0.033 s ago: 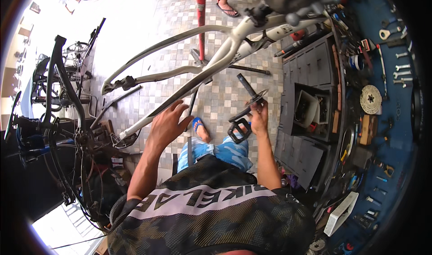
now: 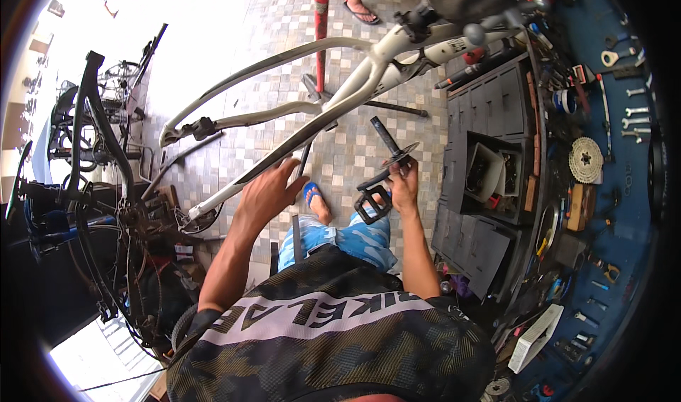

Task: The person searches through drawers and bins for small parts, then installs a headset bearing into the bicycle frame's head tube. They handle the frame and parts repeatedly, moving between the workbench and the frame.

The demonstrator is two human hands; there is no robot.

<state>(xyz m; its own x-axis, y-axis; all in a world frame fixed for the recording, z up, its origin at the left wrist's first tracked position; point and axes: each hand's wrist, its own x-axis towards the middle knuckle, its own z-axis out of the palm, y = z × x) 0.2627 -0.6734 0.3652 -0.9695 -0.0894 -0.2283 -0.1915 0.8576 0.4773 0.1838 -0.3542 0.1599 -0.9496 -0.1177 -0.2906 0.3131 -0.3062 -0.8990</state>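
My right hand (image 2: 403, 187) is closed around a bicycle crankset (image 2: 399, 155). It has a thin chainring, a dark axle pointing up and away, and a black platform pedal (image 2: 372, 204) on its crank arm. My left hand (image 2: 265, 196) is beside the lower tube of a white bicycle frame (image 2: 291, 132), fingers loosely apart and thumb spread. The hand overlaps part of the tube, so whether it touches is hard to tell. The frame slants across in front of me, from low left to upper right.
A red stand post (image 2: 320, 33) rises behind the frame. Dark drawers (image 2: 489, 104) and an open bin (image 2: 486, 171) stand at right, below a blue tool wall (image 2: 628, 161). Another dark bicycle frame (image 2: 106, 132) stands at left. A person's sandaled foot (image 2: 362, 13) is beyond.
My right hand and the crankset have shifted very slightly, the pedal a little to the left. The left hand stays by the frame.
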